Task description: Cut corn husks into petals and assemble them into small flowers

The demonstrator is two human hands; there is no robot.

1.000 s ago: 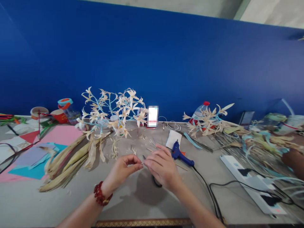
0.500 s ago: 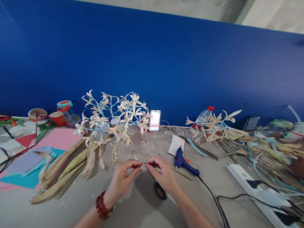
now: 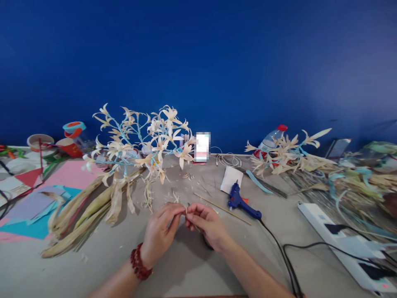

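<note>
My left hand point(image 3: 163, 231), with a dark red bead bracelet at the wrist, pinches a small pale piece at its fingertips. The fingers of my right hand point(image 3: 206, 225) are curled against the same spot, closed on something thin that I cannot make out. Both hands meet just above the grey table point(image 3: 182, 273). Partly hidden under my right hand is a black scissors handle point(image 3: 207, 243). A thin wooden stick point(image 3: 229, 212) lies to the right, beside a blue glue gun point(image 3: 240, 201). Pale shavings point(image 3: 176, 196) lie beyond my fingers.
Pale husk flowers on blue stems point(image 3: 139, 140) stand at the back left, above dried husks point(image 3: 89, 211) and coloured paper point(image 3: 74, 174). More flowers point(image 3: 285, 151) are at the back right. A white power strip point(image 3: 328, 244) with black cables lies at the right.
The view has tilted down slightly. My fingertips have come together, and a small pale piece now shows between them. My right hand's fingers are more curled and cover more of the scissors handle.
</note>
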